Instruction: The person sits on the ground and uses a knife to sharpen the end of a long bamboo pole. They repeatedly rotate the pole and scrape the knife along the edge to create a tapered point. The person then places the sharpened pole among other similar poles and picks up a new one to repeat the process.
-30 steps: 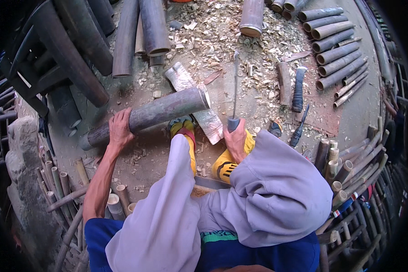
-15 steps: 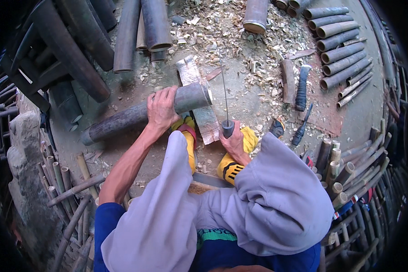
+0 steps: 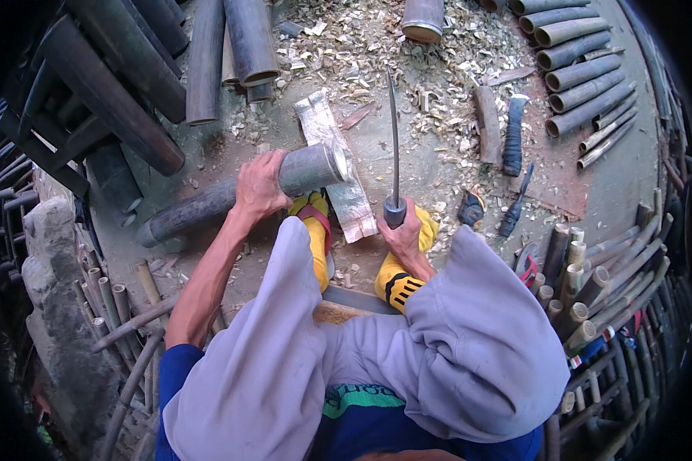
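My left hand (image 3: 260, 184) is wrapped over the top of a thick, dark bamboo tube (image 3: 200, 209). The tube lies slanted, its pale cut end (image 3: 336, 162) resting over a whitish, flattened wooden block (image 3: 342, 201). In my right hand (image 3: 409, 237) is the dark, round handle of a long knife (image 3: 395, 146). Its narrow, slightly curved blade points away from me, to the right of the tube's cut end and apart from it. My feet, in yellow socks, stand near both hands.
Pale wood chips (image 3: 346, 58) cover the ground ahead. To the right lie a black-wrapped tool (image 3: 514, 137), a short wooden piece (image 3: 487, 124) and a smaller dark-handled tool (image 3: 517, 203). Cut bamboo tubes (image 3: 584, 73) line the far right; larger ones (image 3: 206, 65) stand far left.
My right hand has shifted right and a little nearer, and the blade has turned to show more of its width. My left hand and the bamboo tube have moved slightly left.
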`<state>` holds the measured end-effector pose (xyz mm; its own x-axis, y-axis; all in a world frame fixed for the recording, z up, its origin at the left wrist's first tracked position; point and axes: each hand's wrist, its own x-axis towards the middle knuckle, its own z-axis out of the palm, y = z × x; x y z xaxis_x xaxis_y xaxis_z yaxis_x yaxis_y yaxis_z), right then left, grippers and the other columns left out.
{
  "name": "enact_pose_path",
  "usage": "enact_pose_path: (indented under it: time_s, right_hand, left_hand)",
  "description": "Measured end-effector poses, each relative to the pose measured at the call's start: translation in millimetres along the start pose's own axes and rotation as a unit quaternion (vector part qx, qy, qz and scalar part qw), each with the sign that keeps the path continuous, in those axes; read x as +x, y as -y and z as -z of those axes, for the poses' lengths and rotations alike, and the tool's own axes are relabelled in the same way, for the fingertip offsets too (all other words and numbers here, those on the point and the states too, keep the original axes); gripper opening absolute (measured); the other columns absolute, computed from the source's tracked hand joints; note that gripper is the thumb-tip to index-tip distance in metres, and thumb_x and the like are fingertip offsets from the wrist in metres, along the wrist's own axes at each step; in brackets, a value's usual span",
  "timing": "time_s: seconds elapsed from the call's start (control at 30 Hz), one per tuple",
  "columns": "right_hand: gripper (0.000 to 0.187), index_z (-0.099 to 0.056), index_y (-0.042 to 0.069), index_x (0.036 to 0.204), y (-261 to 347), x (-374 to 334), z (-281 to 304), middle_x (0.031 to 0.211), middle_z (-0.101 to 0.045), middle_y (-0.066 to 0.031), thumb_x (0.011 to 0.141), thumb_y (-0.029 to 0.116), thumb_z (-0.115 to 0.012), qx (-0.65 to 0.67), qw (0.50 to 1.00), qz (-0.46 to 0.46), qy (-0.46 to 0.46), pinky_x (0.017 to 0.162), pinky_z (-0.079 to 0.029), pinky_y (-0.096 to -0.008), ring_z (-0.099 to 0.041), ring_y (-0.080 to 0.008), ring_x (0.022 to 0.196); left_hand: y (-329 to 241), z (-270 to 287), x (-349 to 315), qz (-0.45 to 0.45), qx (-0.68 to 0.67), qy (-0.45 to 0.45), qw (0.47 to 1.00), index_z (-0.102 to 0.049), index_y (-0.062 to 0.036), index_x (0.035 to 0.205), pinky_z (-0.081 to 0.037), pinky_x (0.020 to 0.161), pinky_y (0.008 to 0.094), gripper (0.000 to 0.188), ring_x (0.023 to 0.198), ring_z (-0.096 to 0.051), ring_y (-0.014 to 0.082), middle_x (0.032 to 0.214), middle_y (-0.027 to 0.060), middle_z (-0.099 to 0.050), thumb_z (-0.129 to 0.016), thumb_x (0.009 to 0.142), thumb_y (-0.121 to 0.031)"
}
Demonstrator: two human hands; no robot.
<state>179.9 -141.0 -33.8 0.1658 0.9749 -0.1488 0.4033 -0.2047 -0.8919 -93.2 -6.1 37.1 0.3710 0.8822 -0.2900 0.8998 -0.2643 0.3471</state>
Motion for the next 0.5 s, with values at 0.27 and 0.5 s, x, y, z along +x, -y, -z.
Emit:
enact_pose_path:
  time_s: [0.27, 0.5]
  right_hand:
    - [0.045, -0.048, 0.0, 0.115, 40, 30, 33, 0.088, -0.062, -0.0204, 0.075, 0.007, -0.067, -0.056, 0.989, 0.03, 0.131, 0.068, -0.052, -0.0411, -0.066, -0.0377, 0.079]
    - [0.046, -0.045, 0.0, 0.115, 91, 48, 29, 0.086, -0.062, -0.0219, 0.076, 0.01, -0.068, 0.023, 0.981, 0.179, 0.067, 0.066, -0.052, -0.0426, -0.066, -0.0397, 0.076]
  left_hand:
    - [-22, -18, -13, -0.034, -0.01, 0.057, 0.998, -0.051, -0.0095, 0.12, -0.039, 0.092, 0.0473, 0.08, 0.109, -0.054, 0.0293, 0.112, 0.01, -0.059, -0.083, 0.049, -0.027]
    - [-36, -25, -7, -0.015, -0.012, 0.025, 1.0, -0.054, -0.0092, 0.118, -0.041, 0.091, 0.0438, 0.08, 0.105, -0.058, 0.0249, 0.108, 0.0069, -0.061, -0.084, 0.045, -0.024]
